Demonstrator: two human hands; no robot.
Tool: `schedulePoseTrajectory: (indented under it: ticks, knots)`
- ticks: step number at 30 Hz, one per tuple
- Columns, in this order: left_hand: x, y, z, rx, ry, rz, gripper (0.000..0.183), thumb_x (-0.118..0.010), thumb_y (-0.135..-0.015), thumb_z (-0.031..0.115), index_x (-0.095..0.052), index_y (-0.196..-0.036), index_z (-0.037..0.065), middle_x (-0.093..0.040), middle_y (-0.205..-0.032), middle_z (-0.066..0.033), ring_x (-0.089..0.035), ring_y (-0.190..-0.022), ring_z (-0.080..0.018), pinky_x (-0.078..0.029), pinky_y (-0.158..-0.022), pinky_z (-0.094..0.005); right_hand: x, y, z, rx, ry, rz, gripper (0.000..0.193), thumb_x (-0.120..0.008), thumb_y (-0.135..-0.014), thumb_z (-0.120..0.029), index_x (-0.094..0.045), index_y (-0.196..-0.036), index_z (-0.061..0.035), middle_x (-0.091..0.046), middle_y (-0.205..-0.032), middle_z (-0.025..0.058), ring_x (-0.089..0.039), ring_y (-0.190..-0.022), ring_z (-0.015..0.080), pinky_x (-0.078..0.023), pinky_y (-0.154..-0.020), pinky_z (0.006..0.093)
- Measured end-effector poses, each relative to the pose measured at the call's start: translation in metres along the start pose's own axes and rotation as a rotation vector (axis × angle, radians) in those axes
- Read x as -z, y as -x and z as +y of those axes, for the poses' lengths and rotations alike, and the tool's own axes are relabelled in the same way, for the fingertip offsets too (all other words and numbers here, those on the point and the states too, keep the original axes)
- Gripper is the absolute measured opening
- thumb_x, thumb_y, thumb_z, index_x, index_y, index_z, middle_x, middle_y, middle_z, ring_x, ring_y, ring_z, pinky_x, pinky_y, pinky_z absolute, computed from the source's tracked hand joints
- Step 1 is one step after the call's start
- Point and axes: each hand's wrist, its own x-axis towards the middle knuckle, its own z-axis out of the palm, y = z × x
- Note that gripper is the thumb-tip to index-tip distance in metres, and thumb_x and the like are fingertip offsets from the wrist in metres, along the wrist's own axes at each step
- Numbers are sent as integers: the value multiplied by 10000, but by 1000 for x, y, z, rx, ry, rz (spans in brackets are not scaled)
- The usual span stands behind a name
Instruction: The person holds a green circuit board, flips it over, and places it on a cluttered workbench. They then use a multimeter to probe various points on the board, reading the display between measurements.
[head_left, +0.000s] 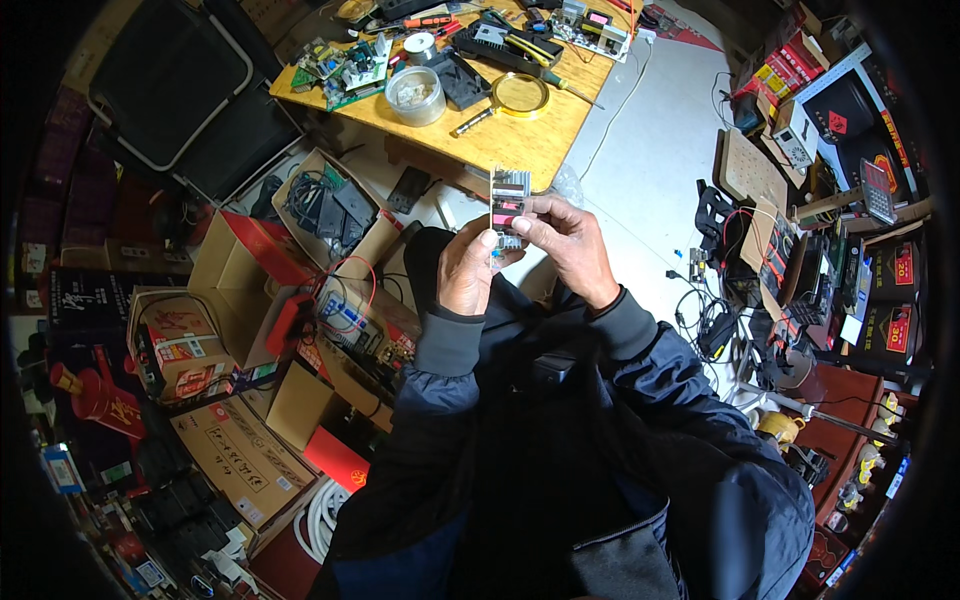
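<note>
"Where does the work sit?"

"The left hand (pixel 466 272) pinches the lower left edge of a small circuit board (pixel 508 208), thumb in front. The right hand (pixel 570 240) grips its right side between thumb and forefinger."

"So it's between them?"

"Yes, upright: one o'clock from the left hand, ten from the right, its finned heatsink (pixel 517 181) rising past the fingertips."

"Any edges close by?"

"An open carton (pixel 375 243) of cables at about half past nine. At twelve, the heatsink overlaps the wooden table (pixel 520 150) at its near edge in view; I can't tell how wide the gap is."

"Room to move?"

"Pale floor (pixel 650 150) runs past the table's right edge toward two o'clock, with tangled black cables (pixel 718 333) at four."

"And farther off?"

"On the table, a magnifying glass (pixel 521 95) at twelve, a round plastic tub (pixel 415 114) at eleven, and near one a screwdriver (pixel 557 81) whose tip reaches the right edge."
</note>
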Motion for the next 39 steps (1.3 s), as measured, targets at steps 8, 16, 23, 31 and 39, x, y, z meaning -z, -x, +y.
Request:
schedulePoseTrajectory:
  ticks: [8, 16, 23, 31, 39]
  knots:
    - [-11, 3, 7, -18, -160, 69, 487, -692, -1027, 309, -622, -1362, -38, -713, -1218, -124, -731, -1045, -221, -601, -953, -391, 5, -3, 2, -38, -40, 6, 296, -722, -1045, -203, -729, -1195, 52, -725, -1003, 31, -645, -900, 96, -529, -830, 262]
    - [-13, 4, 9, 39, -123, 19, 506, -743, -999, 244, -595, -1370, -67, -733, -1208, -155, -745, -1024, -222, -604, -942, -364, 9, -8, 7, -88, -170, 36, 288, -692, -1062, -265, -742, -1087, 18, -713, -906, 24, -613, -794, 103, -506, -749, 272]
    - [-9, 4, 7, 33, -162, -30, 534, -677, -1030, 296, -567, -1406, -68, -722, -1243, -190, -750, -1085, -287, -603, -973, -416, 9, -9, 9, -93, -166, 62, 312, -689, -1070, -295, -742, -1042, 11, -705, -888, 27, -600, -785, 100, -496, -741, 267]
    - [7, -2, -4, 171, 282, 6, 632, -570, -1058, 467, -571, -1407, -60, -719, -1248, -248, -723, -1150, -344, -607, -1001, -436, 12, -8, 11, -113, -133, 84, 350, -670, -1084, -300, -750, -1127, 38, -678, -899, 25, -599, -813, 112, -494, -772, 270]
    - [15, -5, 2, 254, 703, -9, 790, -665, -995, 491, -477, -1479, -104, -658, -1327, -253, -698, -1184, -346, -597, -1056, -451, 10, -9, 9, -111, -87, 82, 334, -670, -1082, -275, -743, -1128, 48, -682, -899, 34, -601, -813, 116, -498, -772, 272]
